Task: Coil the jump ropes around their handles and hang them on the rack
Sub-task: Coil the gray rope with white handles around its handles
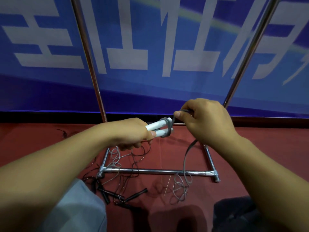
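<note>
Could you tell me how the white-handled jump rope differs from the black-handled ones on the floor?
The white-handled jump rope is held up, its two handles side by side in the left hand; the black-handled ropes lie loose on the red floor. The white one's grey cord has a few turns wound round its handles, fed by the right hand; the black ones are uncoiled and tangled. Both kinds have thin cords trailing over the rack base.

below the hands, loose grey rope [181, 188] and tangled black ropes [117, 195] clutter the floor around the rack base bar [155, 171]; between the uprights beyond the hands, open air.
</note>
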`<action>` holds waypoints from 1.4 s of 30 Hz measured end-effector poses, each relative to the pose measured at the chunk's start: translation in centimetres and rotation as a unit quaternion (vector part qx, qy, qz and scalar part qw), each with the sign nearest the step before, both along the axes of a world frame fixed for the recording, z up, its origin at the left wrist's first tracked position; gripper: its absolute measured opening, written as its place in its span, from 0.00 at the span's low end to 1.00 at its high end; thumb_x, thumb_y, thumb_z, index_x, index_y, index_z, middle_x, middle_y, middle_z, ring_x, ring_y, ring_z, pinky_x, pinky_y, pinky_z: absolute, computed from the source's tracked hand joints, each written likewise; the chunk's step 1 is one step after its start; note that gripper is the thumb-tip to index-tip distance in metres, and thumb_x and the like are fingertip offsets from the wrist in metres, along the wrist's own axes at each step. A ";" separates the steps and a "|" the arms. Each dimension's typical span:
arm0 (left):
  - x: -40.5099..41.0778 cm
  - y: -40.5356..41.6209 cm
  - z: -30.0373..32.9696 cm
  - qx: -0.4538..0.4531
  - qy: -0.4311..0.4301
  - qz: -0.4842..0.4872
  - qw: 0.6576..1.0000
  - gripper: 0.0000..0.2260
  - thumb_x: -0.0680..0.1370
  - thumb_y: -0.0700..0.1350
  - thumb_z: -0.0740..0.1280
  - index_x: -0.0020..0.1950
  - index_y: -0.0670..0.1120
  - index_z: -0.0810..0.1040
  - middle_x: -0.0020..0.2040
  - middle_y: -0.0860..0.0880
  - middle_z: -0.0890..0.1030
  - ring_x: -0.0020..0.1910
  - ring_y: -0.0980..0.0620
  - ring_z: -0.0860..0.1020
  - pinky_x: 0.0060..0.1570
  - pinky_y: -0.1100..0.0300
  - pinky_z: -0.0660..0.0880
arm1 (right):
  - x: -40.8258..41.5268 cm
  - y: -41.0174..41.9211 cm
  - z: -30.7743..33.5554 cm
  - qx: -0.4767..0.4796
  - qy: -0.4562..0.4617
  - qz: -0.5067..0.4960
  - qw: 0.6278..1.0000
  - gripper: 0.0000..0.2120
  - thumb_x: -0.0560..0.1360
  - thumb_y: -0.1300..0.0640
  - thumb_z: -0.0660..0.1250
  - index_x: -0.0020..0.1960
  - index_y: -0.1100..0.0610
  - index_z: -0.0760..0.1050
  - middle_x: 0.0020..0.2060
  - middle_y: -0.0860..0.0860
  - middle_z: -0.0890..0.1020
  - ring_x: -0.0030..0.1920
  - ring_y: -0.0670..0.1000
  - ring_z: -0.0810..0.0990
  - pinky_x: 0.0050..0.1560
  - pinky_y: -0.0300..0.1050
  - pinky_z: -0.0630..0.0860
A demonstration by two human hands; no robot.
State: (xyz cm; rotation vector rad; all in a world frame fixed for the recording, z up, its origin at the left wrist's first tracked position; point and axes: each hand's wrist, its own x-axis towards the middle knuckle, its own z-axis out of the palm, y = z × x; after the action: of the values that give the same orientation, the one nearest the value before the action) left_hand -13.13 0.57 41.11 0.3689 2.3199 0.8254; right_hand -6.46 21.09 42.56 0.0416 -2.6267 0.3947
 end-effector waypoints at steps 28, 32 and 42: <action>3.1 0.4 0.3 -0.045 0.177 -0.259 0.948 0.14 0.80 0.54 0.66 0.39 0.47 0.73 0.30 0.53 0.73 0.28 0.55 0.69 0.32 0.58 0.66 | -1.3 0.9 -0.9 -0.192 -0.279 0.036 0.940 0.13 0.74 0.44 0.73 0.38 0.54 0.82 0.26 0.44 0.78 0.24 0.40 0.71 0.30 0.36 0.68; 2.9 0.2 0.4 -0.039 0.141 -0.238 0.960 0.15 0.80 0.53 0.66 0.38 0.46 0.73 0.29 0.54 0.70 0.27 0.55 0.67 0.31 0.58 0.64 | -1.2 1.2 -0.3 -0.179 -0.211 0.024 0.960 0.15 0.74 0.43 0.73 0.36 0.53 0.81 0.20 0.40 0.72 0.23 0.41 0.69 0.27 0.34 0.64; 3.1 0.4 0.7 -0.030 0.111 -0.225 0.968 0.16 0.80 0.53 0.67 0.32 0.52 0.74 0.27 0.55 0.70 0.26 0.55 0.67 0.31 0.59 0.64 | -0.5 1.4 0.8 -0.130 -0.154 0.015 0.979 0.13 0.73 0.43 0.73 0.38 0.52 0.81 0.32 0.45 0.80 0.33 0.43 0.76 0.32 0.37 0.68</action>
State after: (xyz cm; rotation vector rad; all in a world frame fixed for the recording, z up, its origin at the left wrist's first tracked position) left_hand -10.05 1.01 41.79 0.9612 2.3179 0.5064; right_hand -6.95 22.51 43.34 -0.0735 -2.8521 0.8108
